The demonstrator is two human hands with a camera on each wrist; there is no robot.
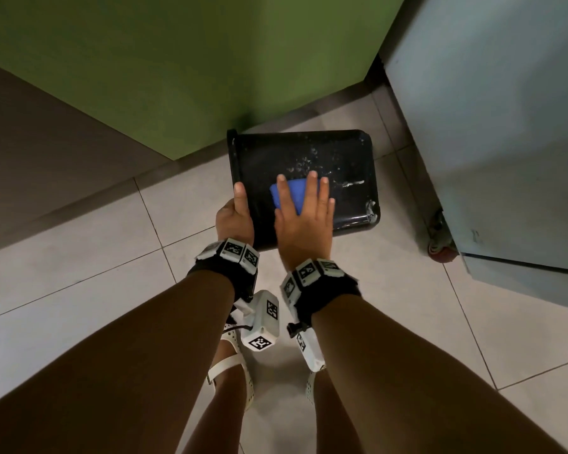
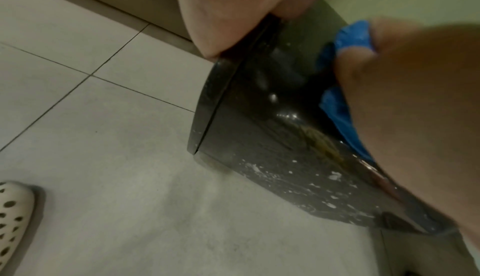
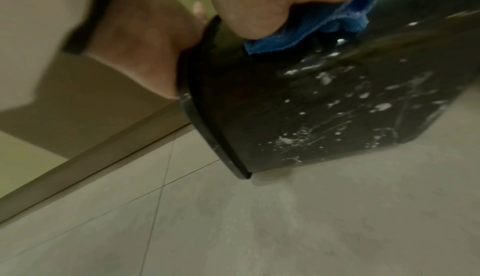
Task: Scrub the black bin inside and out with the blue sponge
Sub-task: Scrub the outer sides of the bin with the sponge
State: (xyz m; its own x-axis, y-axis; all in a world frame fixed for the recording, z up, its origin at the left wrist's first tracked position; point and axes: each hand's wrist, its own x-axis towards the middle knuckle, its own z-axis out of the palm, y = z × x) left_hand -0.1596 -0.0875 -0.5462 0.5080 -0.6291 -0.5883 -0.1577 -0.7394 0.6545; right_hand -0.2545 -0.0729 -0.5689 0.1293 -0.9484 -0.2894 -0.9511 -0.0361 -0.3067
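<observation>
At the bottom of the head view, two forearms with tagged wristbands reach up the frame over pale floor tiles (image 1: 79, 290) and white perforated shoes (image 1: 230, 371). Just above them, at centre frame, the left hand (image 1: 235, 217) grips the rim of the black bin (image 1: 341, 152), thumb laid along its edge. The bin lies on its side, flecked with white. The right hand (image 1: 304, 221) presses the blue sponge (image 1: 295, 191) flat on the upturned wall, fingers straight; the thumb seems tucked under. Beyond, a green cabinet (image 1: 177, 60) fills the upper left, a grey wheeled unit (image 1: 489, 126) the right.
</observation>
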